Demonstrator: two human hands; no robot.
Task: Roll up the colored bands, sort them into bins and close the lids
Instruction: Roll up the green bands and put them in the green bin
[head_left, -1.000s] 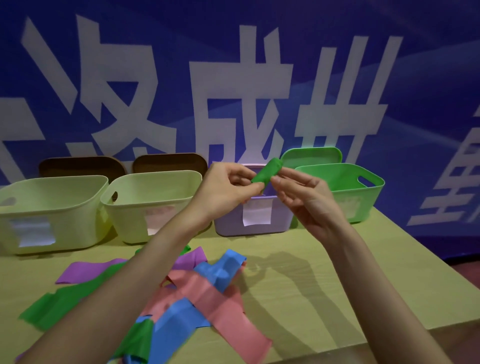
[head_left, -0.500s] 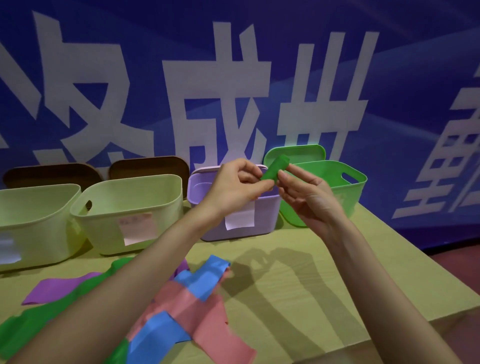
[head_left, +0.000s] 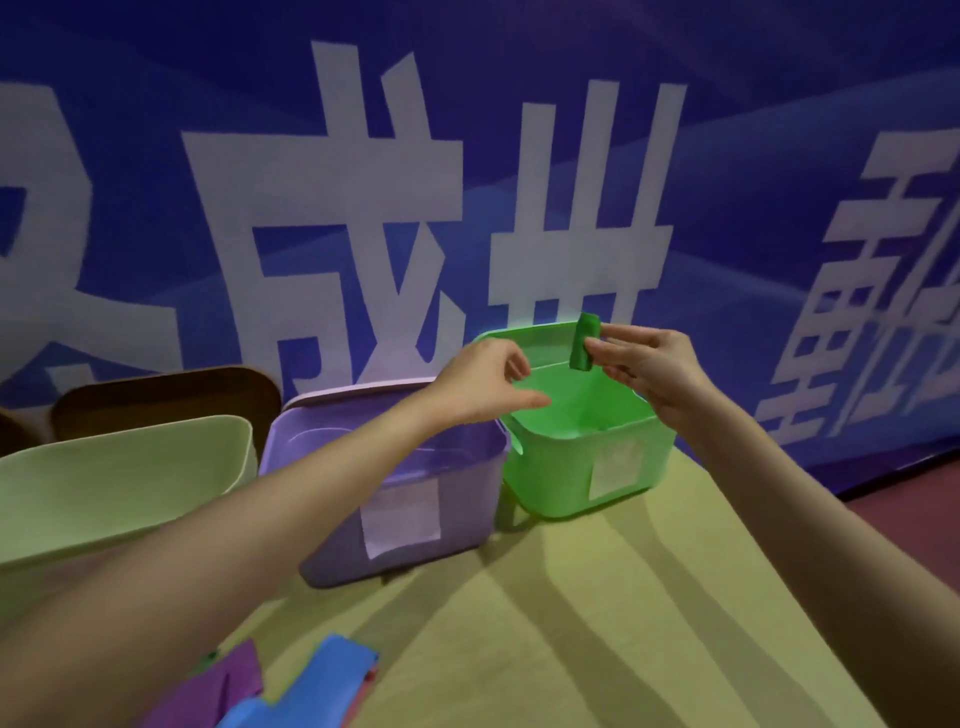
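My right hand (head_left: 649, 369) pinches a rolled green band (head_left: 584, 341) between thumb and fingertips, holding it upright above the open green bin (head_left: 561, 467). My left hand (head_left: 483, 379) hovers over the left rim of that bin, fingers loosely spread, holding nothing. A green lid (head_left: 524, 332) leans behind the bin. To the left stands the purple bin (head_left: 467, 452), its lid (head_left: 358, 392) propped behind it. Loose purple (head_left: 218, 691) and blue bands (head_left: 306, 696) lie at the table's near edge.
A pale yellow-green bin (head_left: 130, 467) stands left of the purple one, with a brown lid (head_left: 166, 397) leaning against the blue banner wall behind it. The yellow-green table (head_left: 597, 623) ends at the right, where dark red floor shows.
My left hand has let go of the green roll. My right hand carried it to the right, over the green bin. The view swung right and closer to the bins.
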